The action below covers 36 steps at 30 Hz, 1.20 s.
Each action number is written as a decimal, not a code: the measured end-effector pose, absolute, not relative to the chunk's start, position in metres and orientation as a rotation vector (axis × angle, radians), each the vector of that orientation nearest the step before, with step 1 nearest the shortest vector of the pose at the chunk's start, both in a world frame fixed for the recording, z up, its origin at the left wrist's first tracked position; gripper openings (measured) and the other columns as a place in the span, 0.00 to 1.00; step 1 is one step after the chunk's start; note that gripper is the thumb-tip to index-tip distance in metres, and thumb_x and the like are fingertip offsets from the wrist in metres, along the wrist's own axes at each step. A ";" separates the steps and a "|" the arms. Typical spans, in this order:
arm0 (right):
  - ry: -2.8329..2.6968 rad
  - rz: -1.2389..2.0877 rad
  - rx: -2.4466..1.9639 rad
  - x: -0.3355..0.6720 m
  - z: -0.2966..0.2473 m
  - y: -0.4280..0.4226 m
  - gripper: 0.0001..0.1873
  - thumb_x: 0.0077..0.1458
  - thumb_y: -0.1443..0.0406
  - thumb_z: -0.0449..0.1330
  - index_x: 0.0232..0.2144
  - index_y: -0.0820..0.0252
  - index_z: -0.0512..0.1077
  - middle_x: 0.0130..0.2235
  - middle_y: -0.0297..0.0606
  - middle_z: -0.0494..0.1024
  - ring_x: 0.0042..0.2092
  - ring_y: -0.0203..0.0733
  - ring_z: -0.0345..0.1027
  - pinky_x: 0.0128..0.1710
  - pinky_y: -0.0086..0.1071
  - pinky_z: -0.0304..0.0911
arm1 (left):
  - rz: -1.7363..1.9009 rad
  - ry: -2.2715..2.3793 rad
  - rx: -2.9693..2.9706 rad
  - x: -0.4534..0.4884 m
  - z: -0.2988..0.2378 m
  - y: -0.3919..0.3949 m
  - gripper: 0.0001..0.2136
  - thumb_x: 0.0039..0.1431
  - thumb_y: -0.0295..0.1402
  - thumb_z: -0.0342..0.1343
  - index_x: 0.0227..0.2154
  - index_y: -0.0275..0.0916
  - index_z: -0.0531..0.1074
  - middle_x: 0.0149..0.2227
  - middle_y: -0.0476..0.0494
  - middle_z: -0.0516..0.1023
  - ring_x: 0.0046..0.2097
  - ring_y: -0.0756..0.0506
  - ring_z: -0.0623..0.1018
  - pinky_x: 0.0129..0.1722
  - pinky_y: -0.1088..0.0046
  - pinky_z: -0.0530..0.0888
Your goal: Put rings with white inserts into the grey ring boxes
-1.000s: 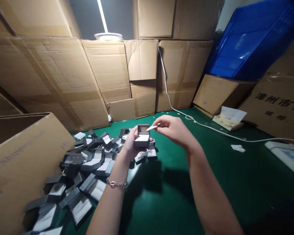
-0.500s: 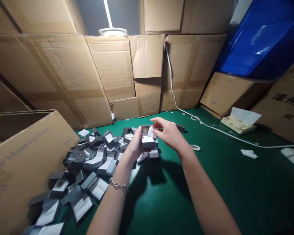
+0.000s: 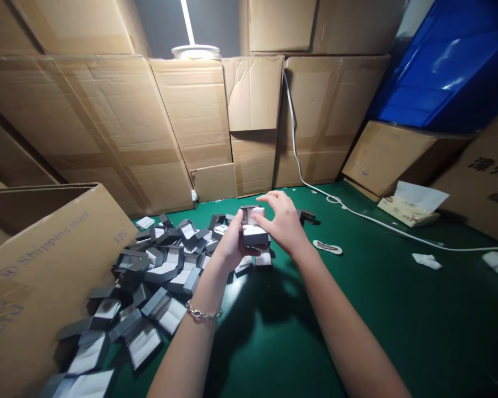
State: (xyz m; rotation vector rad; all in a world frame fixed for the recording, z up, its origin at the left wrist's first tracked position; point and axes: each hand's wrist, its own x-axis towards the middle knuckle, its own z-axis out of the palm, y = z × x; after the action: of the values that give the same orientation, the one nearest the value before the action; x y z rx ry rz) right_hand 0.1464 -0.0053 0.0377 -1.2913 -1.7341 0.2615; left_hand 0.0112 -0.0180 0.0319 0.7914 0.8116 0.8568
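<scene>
My left hand (image 3: pixel 231 243) is wrapped round a small dark grey jewellery box (image 3: pixel 255 237) with its lid standing up. White padding fills its base, and a white pad (image 3: pixel 257 212) sits against the inside of the lid. My right hand (image 3: pixel 283 220) is at the right side of the lid, thumb at the pad and fingers spread apart above it. Just below the held box, more open boxes (image 3: pixel 263 256) with white lining lie on the table. Many similar grey boxes (image 3: pixel 161 271) are heaped to the left of my left hand.
A large open carton (image 3: pixel 58 265) stands at the left. Stacked cartons (image 3: pixel 191 116) wall off the back, with a lamp (image 3: pixel 196 52) on them. On the green table (image 3: pixel 382 309) are a hair clip (image 3: pixel 327 247), a white cable (image 3: pixel 382 228), a tissue pack (image 3: pixel 410 207) and a crumpled tissue (image 3: pixel 426 261).
The white pad has moved from my right fingers' pinch to the inside of the lid. My right fingers have spread apart. The view has shifted slightly.
</scene>
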 end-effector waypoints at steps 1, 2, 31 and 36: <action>-1.713 0.320 -1.308 0.147 0.037 -0.004 0.24 0.45 0.60 0.61 0.45 0.63 0.70 0.48 0.39 0.63 0.50 0.34 0.56 0.55 0.31 0.54 | 0.865 0.804 0.788 0.011 0.033 -0.019 0.33 0.76 0.43 0.21 0.47 0.22 0.67 0.28 0.35 0.67 0.25 0.42 0.72 0.14 0.78 0.69; -1.712 0.429 -1.307 0.148 0.036 -0.003 0.26 0.45 0.58 0.61 0.47 0.65 0.69 0.49 0.40 0.63 0.49 0.33 0.57 0.53 0.29 0.56 | 0.876 0.786 0.789 0.010 0.034 -0.019 0.33 0.76 0.43 0.20 0.48 0.22 0.66 0.30 0.35 0.67 0.25 0.42 0.72 0.14 0.78 0.69; -1.712 0.984 -1.278 0.180 0.040 -0.002 0.23 0.44 0.55 0.59 0.35 0.72 0.70 0.42 0.39 0.69 0.36 0.24 0.64 0.33 0.15 0.58 | 0.917 0.775 0.846 0.016 0.034 -0.023 0.23 0.77 0.39 0.23 0.61 0.32 0.53 0.38 0.35 0.67 0.35 0.39 0.73 0.18 0.74 0.74; -1.588 1.084 -1.199 0.174 0.038 0.002 0.21 0.41 0.58 0.61 0.30 0.76 0.70 0.48 0.41 0.65 0.40 0.25 0.65 0.37 0.15 0.61 | 0.952 0.804 0.838 0.018 0.035 -0.022 0.21 0.77 0.39 0.23 0.62 0.34 0.49 0.41 0.34 0.66 0.35 0.40 0.73 0.20 0.74 0.74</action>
State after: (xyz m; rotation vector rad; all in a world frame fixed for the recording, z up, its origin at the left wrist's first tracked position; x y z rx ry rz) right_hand 0.1738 0.0018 0.0381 -1.1986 -1.5877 1.0841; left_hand 0.0179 -0.0218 0.0346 0.8379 0.8042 0.9515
